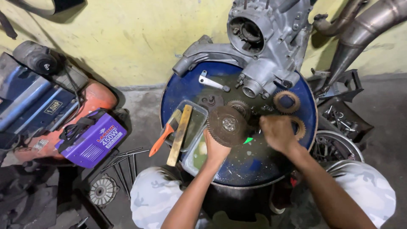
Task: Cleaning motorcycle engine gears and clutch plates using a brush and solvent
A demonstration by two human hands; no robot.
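Head view: left hand grips a large toothed gear from below, over the blue drum top. Right hand, fingers curled, rests beside the gear; its hold cannot be told. Bare drum surface lies nearer the person.

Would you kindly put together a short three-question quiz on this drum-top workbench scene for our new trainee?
1. True or false: the left hand holds the large toothed gear upright on edge.
2. Which tool has an orange handle? A) paintbrush B) flat spanner C) wooden stick
3. Fill in: the engine casing rests at the far rim of the blue ____.

Key
1. True; the right hand works beside it, and its grip is hidden.
2. A; it lies across the clear plastic tray.
3. Drum.
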